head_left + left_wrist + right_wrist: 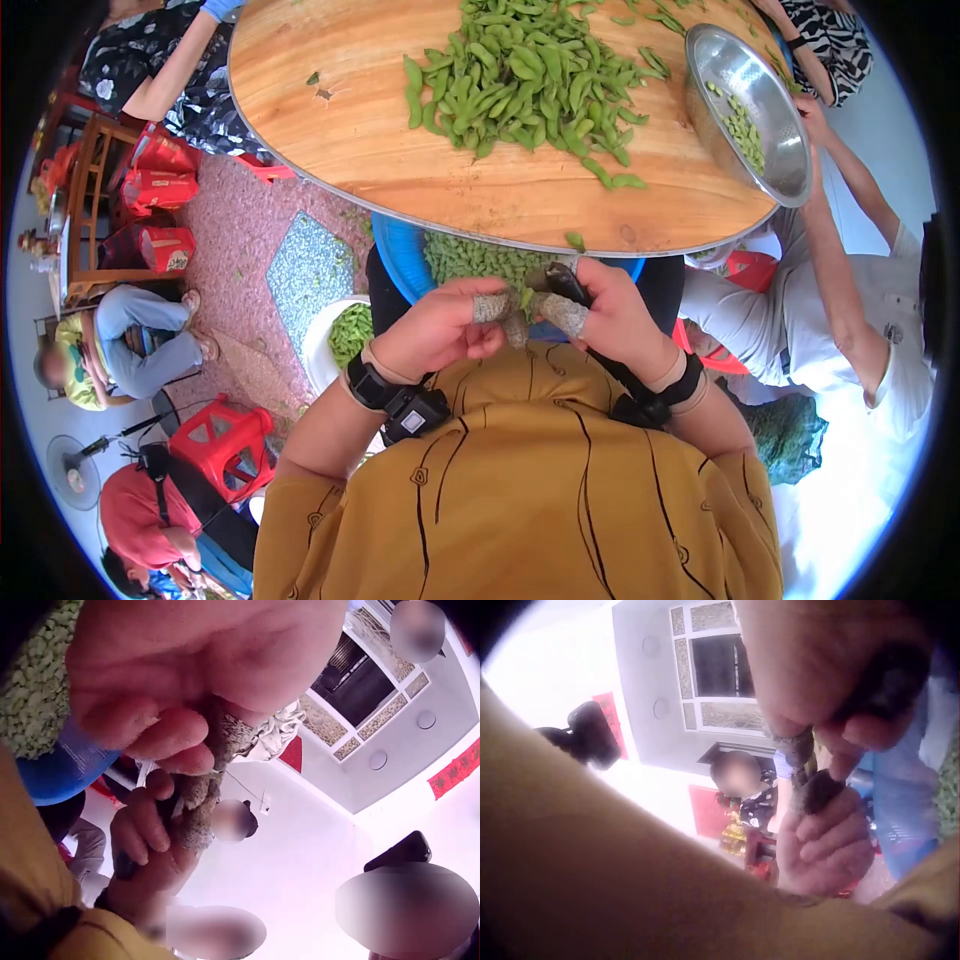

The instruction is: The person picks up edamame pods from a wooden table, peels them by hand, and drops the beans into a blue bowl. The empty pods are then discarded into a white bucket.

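Note:
Wrapped in grey material, the fingertips of my left hand (425,325) and right hand (625,310) meet above the lap in the head view. Between them they pinch a small green bean pod (527,296), mostly covered by the fingers. My right hand also holds a black elongated object (567,283) against its palm; its kind is hidden. Just beyond the hands, a blue basin (395,255) holds many shelled green beans (480,258). In the left wrist view, my left hand (202,660) has its fingers bent inward, close to the right hand (154,840).
A round wooden table (340,130) carries a heap of green pods (530,75) and a steel bowl (705,110) with shelled beans. A white bucket (320,340) of green matter stands left. Other people sit around; a red stool (220,440) is at lower left.

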`<state>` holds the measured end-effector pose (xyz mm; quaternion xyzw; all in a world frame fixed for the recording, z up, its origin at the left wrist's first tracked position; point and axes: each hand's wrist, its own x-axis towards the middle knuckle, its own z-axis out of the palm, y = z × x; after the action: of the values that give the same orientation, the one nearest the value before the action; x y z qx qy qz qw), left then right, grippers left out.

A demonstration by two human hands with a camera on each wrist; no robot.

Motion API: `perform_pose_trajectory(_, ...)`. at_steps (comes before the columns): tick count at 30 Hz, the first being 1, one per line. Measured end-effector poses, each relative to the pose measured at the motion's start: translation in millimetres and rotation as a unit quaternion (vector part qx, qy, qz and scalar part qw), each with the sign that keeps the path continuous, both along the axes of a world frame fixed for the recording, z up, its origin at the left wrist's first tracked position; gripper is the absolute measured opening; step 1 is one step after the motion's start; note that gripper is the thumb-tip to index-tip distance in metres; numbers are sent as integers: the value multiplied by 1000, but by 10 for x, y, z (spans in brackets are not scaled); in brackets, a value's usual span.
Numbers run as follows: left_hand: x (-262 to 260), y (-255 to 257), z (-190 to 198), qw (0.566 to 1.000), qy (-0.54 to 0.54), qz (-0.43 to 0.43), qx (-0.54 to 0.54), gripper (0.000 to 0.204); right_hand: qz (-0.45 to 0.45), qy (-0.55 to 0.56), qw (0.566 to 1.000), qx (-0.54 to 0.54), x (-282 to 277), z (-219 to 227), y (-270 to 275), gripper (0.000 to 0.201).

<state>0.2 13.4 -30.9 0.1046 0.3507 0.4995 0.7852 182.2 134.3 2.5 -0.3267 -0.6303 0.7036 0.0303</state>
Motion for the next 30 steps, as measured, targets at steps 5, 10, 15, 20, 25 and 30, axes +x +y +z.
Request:
perform_pose_trajectory(5, -40, -58, -42, 999, -38, -13, -18, 22, 24, 36, 998, -45, -48, -8, -29, 20)
perform_pose_trajectory(10, -46, -108, -98, 998, -7, -46, -47, 20, 145, 70, 951, 265, -59, -123, -38, 18)
perform_pose_trajectory(15, -160, -274, -57, 990, 122, -63, -37, 20, 210, -15, 852, 480, -133, -67, -172, 20)
perform_pose_trajectory(20, -618, -918, -277, 667, 690, -268, 82, 26, 156, 20, 871, 466, -24, 125, 15, 18)
perform_pose_trajectory(25, -650, -1226, -345, 461, 855, -231, -58, 14, 161, -26, 904, 396, 59, 331, 209, 18)
perform_pose_trajectory(30, -460, -707, -50, 540, 818, -198, 14, 15, -30, 17, 831, 555, -96, 206, 313, 19)
